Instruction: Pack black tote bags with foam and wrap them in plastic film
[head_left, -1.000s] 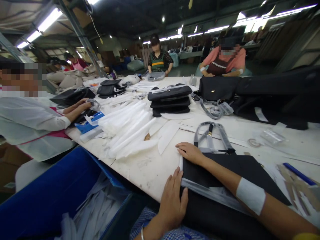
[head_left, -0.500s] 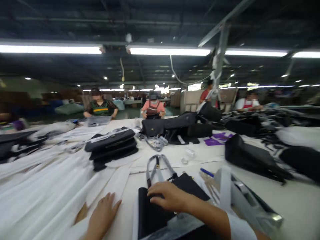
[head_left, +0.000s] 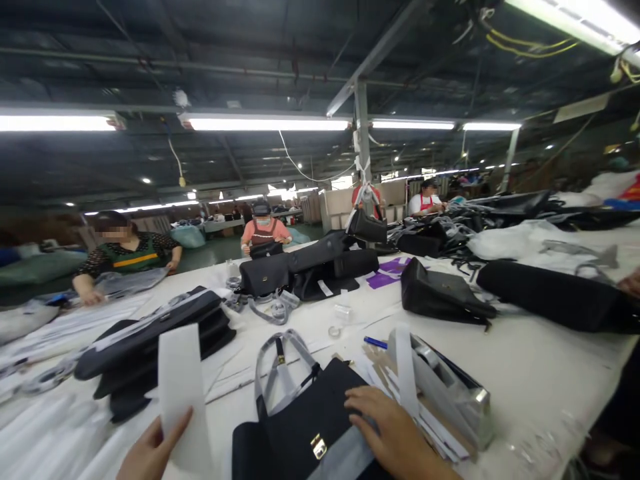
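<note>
My left hand (head_left: 155,447) pinches a long white strip (head_left: 179,367), perhaps foam or padding, between thumb and fingers and holds it upright off the table. A black handbag (head_left: 280,427) lies in front of me, its gold clasp (head_left: 319,445) showing. Its strap (head_left: 259,373), wrapped in clear film, loops up at the far side. My right hand (head_left: 385,423) rests on the bag's right part with fingers stretched and apart. Grey film (head_left: 345,457) covers part of the bag by that hand.
Right of the bag stands a tape dispenser (head_left: 445,387) among paper strips, with a blue pen (head_left: 375,343) behind. Stacked black pieces (head_left: 165,333) lie to the left. More black bags (head_left: 440,293) cover the table beyond. Co-workers (head_left: 133,250) work across the table.
My left hand has gone from lying flat on white sheets to lifting a white strip. My right hand has shifted right across the bag. The view has turned right.
</note>
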Demonstrator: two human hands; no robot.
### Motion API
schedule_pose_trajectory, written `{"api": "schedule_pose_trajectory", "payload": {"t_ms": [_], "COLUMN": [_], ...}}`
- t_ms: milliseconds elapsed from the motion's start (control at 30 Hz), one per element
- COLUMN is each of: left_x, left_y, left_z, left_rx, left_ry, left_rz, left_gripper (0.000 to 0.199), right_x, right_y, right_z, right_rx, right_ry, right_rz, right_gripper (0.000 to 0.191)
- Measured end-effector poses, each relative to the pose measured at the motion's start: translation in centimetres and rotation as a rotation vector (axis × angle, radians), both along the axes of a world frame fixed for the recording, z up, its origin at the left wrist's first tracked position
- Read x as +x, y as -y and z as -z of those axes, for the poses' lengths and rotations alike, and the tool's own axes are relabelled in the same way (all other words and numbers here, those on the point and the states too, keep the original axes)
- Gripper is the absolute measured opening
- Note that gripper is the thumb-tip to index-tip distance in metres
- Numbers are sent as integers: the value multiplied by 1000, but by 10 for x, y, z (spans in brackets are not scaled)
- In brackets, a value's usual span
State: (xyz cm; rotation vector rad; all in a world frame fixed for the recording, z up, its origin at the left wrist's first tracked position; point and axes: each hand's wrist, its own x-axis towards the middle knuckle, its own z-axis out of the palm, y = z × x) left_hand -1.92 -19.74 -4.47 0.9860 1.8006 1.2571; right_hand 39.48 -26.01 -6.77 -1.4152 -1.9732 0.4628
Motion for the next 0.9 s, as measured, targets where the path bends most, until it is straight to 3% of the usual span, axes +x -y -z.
{"api": "schedule_pose_trajectory", "payload": {"t_ms": [33,67,167,300,400,567,700,833,900], "left_x": [18,38,104,182,220,252,262,263,262], "left_y": [0,0,-5,-18,-29,-45,-54,-62,-68], "left_z": [-11,-20,-32,-26,-22,-25,-17,-5,-3], "left_rx": [75,136,134,110,117,148,172,135,189], "left_ry": [155,261,370,366,303,368,384,292,215], "left_rz": [-5,85,314,595,742,804,868,914,888], "left_gripper": [39,42,48,46,52,53,55,58,57], "right_x": [6,12,23,27,23,7,-2,0,4], "right_y": [1,1,-1,-7,-10,-4,5,4,0], "right_z": [6,12,25,38,49,60,61,78,88], "right_rx": [-31,-68,-130,-86,-39,20,106,313,430], "right_ry": [51,94,131,-3,-108,-244,-299,-193,-128], "right_rz": [69,115,185,305,306,243,305,291,264], "right_gripper": [36,40,51,57,50,54,45,33,31]}}
